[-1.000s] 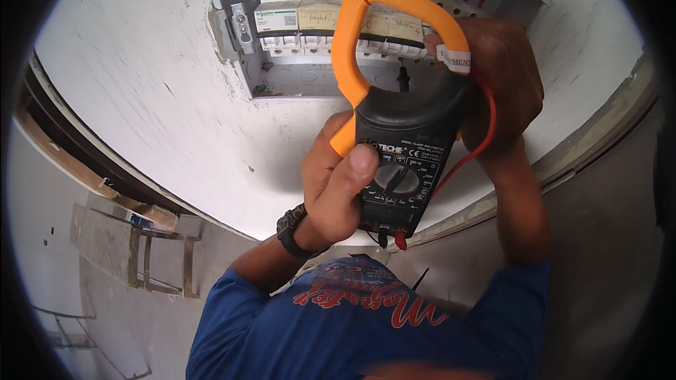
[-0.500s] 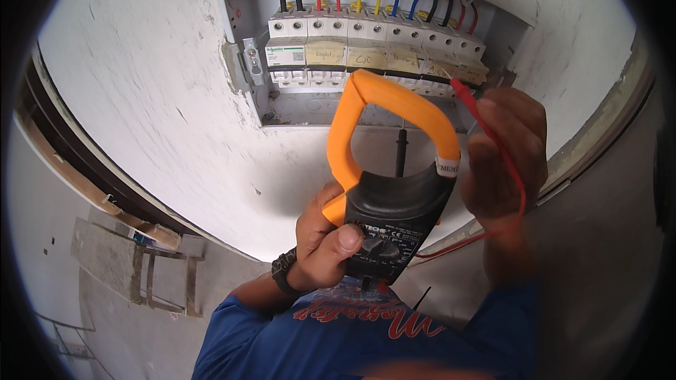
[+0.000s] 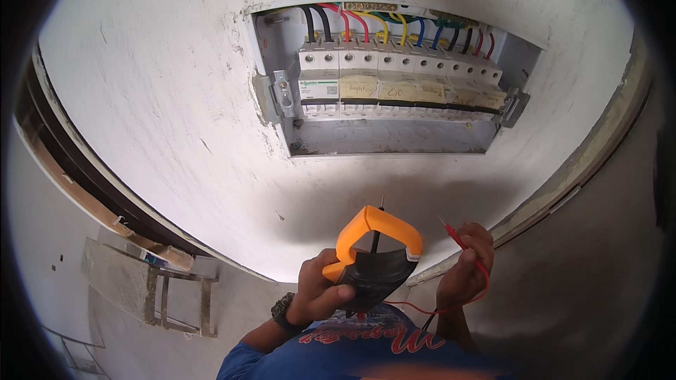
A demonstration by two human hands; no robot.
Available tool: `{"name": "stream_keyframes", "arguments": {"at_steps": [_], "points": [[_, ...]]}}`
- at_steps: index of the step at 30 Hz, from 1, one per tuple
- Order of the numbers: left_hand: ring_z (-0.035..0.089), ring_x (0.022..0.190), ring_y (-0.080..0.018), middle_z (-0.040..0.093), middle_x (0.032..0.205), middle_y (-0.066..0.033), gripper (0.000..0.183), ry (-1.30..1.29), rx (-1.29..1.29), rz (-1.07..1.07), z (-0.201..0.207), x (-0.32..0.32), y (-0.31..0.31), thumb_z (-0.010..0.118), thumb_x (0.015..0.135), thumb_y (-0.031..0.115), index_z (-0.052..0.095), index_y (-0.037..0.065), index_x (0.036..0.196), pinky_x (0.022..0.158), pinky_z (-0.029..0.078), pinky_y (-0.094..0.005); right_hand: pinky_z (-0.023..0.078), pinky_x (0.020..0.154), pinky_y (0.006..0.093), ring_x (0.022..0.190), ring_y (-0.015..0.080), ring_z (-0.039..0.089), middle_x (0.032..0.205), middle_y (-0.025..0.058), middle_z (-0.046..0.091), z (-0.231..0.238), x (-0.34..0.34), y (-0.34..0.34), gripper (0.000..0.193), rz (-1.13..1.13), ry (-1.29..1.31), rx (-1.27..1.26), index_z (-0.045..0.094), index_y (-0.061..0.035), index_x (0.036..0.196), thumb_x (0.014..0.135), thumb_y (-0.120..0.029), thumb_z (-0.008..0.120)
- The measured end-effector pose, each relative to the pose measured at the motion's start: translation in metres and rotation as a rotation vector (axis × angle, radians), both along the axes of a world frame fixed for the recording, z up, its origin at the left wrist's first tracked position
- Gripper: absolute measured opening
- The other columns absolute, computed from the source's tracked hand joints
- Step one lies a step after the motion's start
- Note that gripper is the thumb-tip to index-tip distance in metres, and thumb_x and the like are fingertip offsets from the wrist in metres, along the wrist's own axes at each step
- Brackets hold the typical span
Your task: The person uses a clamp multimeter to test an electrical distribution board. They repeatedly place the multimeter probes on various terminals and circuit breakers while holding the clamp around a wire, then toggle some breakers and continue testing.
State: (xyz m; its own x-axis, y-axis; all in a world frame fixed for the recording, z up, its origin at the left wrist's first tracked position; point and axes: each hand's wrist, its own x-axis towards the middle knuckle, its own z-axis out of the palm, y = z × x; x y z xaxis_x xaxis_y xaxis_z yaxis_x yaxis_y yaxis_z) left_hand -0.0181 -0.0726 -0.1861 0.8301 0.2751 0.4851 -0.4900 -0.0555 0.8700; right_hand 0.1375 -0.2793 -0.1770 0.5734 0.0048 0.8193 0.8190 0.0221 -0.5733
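Note:
My left hand [image 3: 320, 287] grips a black and orange clamp meter [image 3: 384, 271], its orange jaw [image 3: 373, 219] pointing up toward the wall. A black test probe [image 3: 376, 239] shows through the jaw, its thin metal tip sticking up beyond it; how it is held is hidden. To the right, my right hand [image 3: 466, 267] pinches a red test probe [image 3: 456, 235], tip pointing up and left, touching nothing. A red lead [image 3: 433, 311] loops from it back to the meter. Both hands are below the open breaker box [image 3: 387, 142], apart from it.
Inside the box, a row of white circuit breakers [image 3: 394, 63] carries handwritten tape labels. Coloured wires [image 3: 384, 28] enter them from above, near brass terminal bars [image 3: 370, 7]. A metal latch bracket [image 3: 283, 95] sits at the box's left side. A worn wooden stand [image 3: 179, 302] is at lower left.
Both hands have drawn down and back from the breakers, toward my body. The clamp meter has tipped, hiding its dial, and the red probe has left the breaker row.

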Motion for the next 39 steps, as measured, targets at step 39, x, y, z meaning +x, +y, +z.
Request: {"name": "stream_keyframes", "arguments": {"at_steps": [39], "points": [[0.075, 0.109, -0.0274, 0.068, 0.132, -0.0234, 0.064, 0.555, -0.679, -0.332, -0.130, -0.166, -0.008, 0.051, 0.109, 0.050, 0.049, -0.003, 0.145, 0.089, 0.065, -0.0369, 0.057, 0.075, 0.0413, 0.083, 0.0313, 0.076, 0.090, 0.0158, 0.076, -0.166, -0.264, -0.022, 0.024, 0.244, 0.740, -0.667, 0.075, -0.0059, 0.109, 0.103, -0.028, 0.069]]}}
